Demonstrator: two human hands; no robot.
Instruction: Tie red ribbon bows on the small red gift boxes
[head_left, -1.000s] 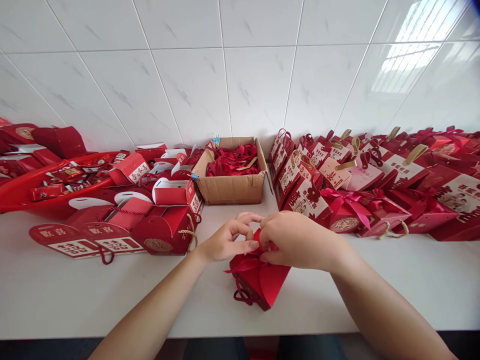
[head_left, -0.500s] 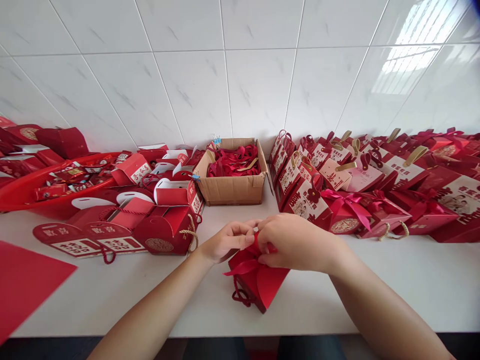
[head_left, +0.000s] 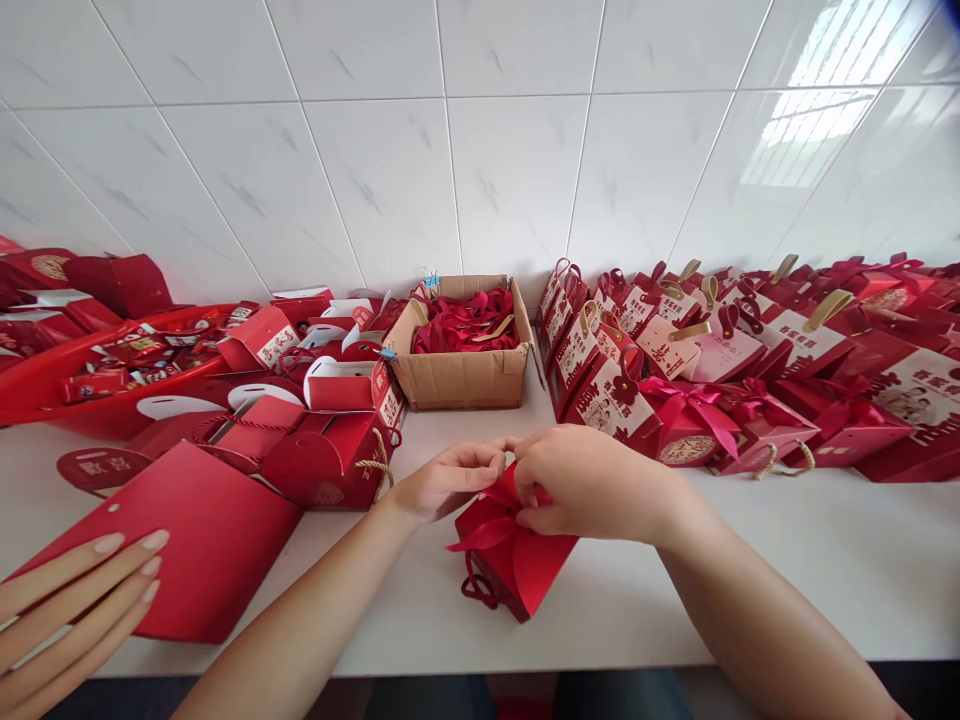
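Observation:
A small red gift box (head_left: pixel 546 570) stands tilted on the white table in front of me, with a dark red cord loop (head_left: pixel 478 588) hanging at its left side. Across its top runs a red ribbon (head_left: pixel 487 535), one end sticking out to the left. My left hand (head_left: pixel 454 480) is closed, thumb and fingers pinching at the ribbon above the box. Over the box top curls my right hand (head_left: pixel 581 485), closed on the ribbon too; its fingertips partly hide the knot area.
Another person's hand (head_left: pixel 82 610) rests on a large red card piece (head_left: pixel 202 540) at the left. Behind are open red boxes (head_left: pixel 322 460) and a red basin (head_left: pixel 45 390) of wrapped sweets. A cardboard box (head_left: pixel 465 380) holds ribbons. Finished-looking gift boxes (head_left: pixel 615 400) crowd the right.
The other person's hand has come into view at the left, and the red card has moved right over the table, covering part of the boxes there. My hands have barely moved.

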